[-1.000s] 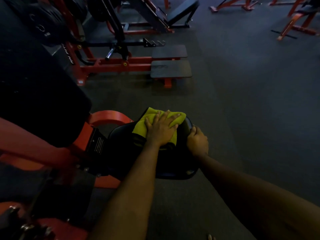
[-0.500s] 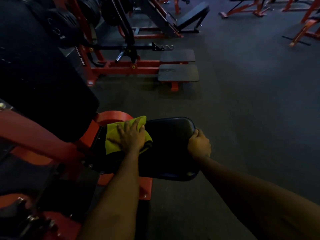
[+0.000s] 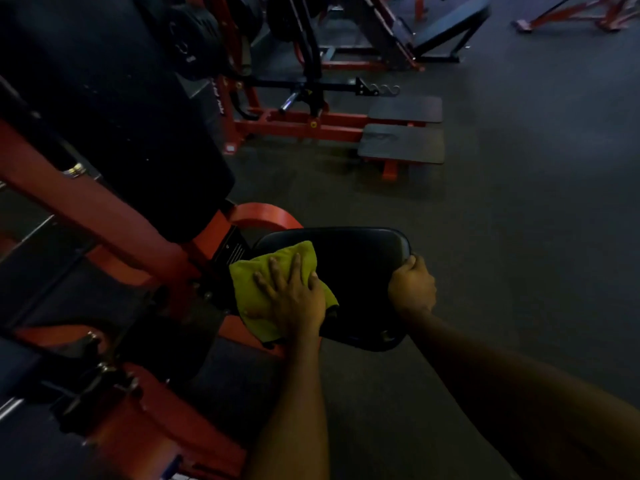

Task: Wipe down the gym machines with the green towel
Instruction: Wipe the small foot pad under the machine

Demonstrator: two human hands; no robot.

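Green terry cloth, the green towel [image 3: 244,289], lies bunched on the left half of a black seat pad [image 3: 356,268] in the head view. Its left edge hangs a little past the pad toward the red machine frame [image 3: 86,209]. The left hand [image 3: 294,296] lies flat on top of the towel. Its fingers [image 3: 275,271] are straight and spread, palm down, pressing the cloth onto the vinyl rather than grasping it. The right hand [image 3: 412,289] is at the pad's right edge, near the far corner, with its fingers curled over the rim and clenched around it. Both forearms reach in from the bottom of the picture.

The pad is glossy, with rounded corners, and is mounted on the red frame. A small label plate [image 3: 231,252] sits on the bracket just left of the towel. Above and left of it rises a large black back pad [image 3: 138,116], tilted, with a thick red bar crossing below it.

Dark rubber floor [image 3: 519,237] fills the right side. Farther off stands a second machine [image 3: 304,121] with a low red base. Two flat black foot plates [image 3: 403,143] lie side by side at its right end. Black weight plates [image 3: 197,32] hang at the upper left, dim and hard to make out. Another angled black pad [image 3: 450,26] on a red and black frame stands near the top edge.
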